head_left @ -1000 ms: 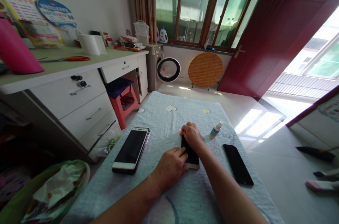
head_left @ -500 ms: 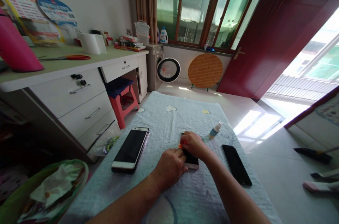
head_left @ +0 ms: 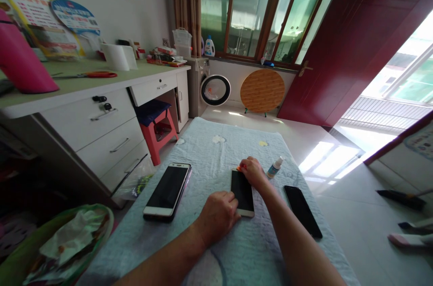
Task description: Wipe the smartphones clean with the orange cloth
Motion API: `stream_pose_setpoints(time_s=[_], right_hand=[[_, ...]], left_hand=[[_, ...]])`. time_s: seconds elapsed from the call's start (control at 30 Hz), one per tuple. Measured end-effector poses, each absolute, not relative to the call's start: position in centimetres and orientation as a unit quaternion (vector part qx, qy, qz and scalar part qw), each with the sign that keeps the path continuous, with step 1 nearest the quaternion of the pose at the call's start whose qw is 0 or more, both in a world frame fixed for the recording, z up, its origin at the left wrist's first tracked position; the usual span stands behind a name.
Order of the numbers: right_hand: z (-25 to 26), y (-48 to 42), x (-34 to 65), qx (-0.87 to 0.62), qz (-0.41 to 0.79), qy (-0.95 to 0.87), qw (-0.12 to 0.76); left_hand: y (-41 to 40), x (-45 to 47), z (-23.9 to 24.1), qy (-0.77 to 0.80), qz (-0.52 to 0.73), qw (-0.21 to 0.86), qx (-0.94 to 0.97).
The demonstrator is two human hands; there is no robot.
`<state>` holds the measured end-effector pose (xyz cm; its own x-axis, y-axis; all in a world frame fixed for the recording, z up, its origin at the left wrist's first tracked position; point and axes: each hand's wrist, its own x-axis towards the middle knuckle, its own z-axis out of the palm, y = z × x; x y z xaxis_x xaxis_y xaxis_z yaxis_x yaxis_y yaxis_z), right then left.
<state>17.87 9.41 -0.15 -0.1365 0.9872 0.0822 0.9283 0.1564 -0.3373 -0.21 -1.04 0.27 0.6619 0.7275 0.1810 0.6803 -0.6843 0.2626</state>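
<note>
One slim smartphone with a dark screen and pale gold ends (head_left: 244, 196), lying face up on a pale-blue quilted cloth (head_left: 209, 155) with small flower motifs, between the person's two hands. One left hand (head_left: 218, 214), fingers curled, touching the phone's lower left edge; whether it grips the phone or merely rests there cannot be told. One right hand (head_left: 253, 172), fingers bunched and pinching a small bright-orange item (head_left: 238, 168) at the phone's far end; the item's material is unclear, being mostly covered by the fingers. One small spray bottle with white cap and blue label (head_left: 274, 168), upright, just beyond the right hand. One all-black smartphone (head_left: 302, 211), face up, to the right of the right forearm. One larger white-framed smartphone (head_left: 167, 189) with a dark screen, face up, well apart to the left.
</note>
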Motion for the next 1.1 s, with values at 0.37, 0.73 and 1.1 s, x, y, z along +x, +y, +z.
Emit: stream_pose_setpoints(time_s=[0.37, 0.73, 1.1], right_hand=[[0.3, 5.7, 18.5, -0.642, 0.119, -0.741, 0.159], [1.7, 0.3, 19.1, -0.566, 0.280, -0.756, 0.174], [0.1, 0.1, 22.2, -0.629, 0.460, -0.533, 0.331]], left_hand=[[-1.1, -0.2, 0.0, 0.396, 0.154, 0.100, 0.900], [-0.9, -0.2, -0.3, 0.386, 0.167, 0.099, 0.902], [-0.6, -0.7, -0.3, 0.409, 0.190, 0.132, 0.883]])
